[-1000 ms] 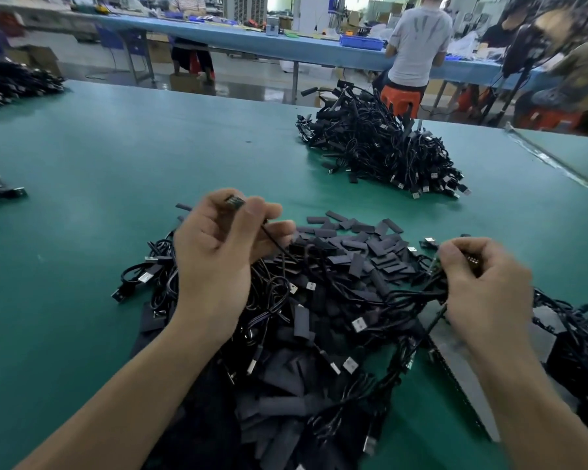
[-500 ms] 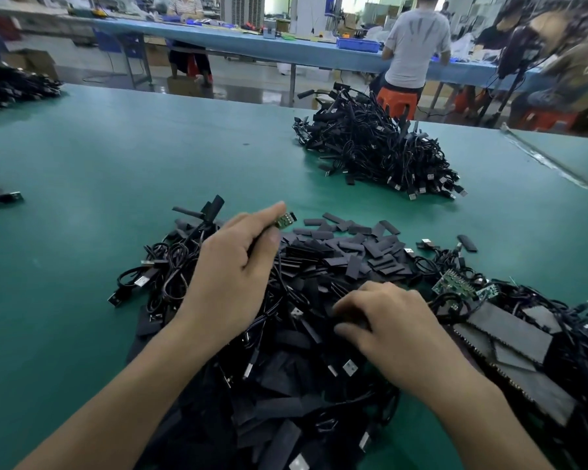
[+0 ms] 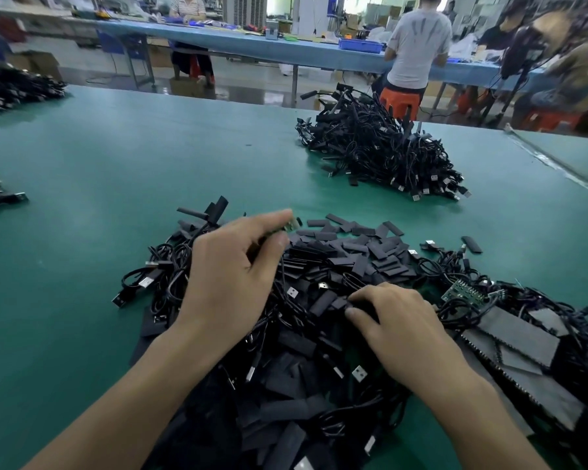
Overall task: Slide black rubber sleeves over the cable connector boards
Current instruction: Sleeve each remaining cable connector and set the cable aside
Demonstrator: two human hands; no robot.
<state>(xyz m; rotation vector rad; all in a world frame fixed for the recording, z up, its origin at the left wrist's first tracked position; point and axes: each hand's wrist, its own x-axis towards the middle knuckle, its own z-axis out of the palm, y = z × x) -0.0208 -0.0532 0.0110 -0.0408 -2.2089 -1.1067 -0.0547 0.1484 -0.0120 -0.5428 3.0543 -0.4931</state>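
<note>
No text or labels can be read.

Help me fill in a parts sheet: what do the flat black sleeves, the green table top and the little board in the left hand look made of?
Sleeves: matte black, flattened tubes, likely rubber or heat-shrink. Table top: green, smooth, soft sheen; probably a rubber or vinyl mat. Board pinched in the left hand: green circuit laminate, metallic glints; blurred.

Bare forearms to frame edge; left hand (image 3: 231, 276), right hand (image 3: 398, 320) bare, slim fingers, short nails.
</note>
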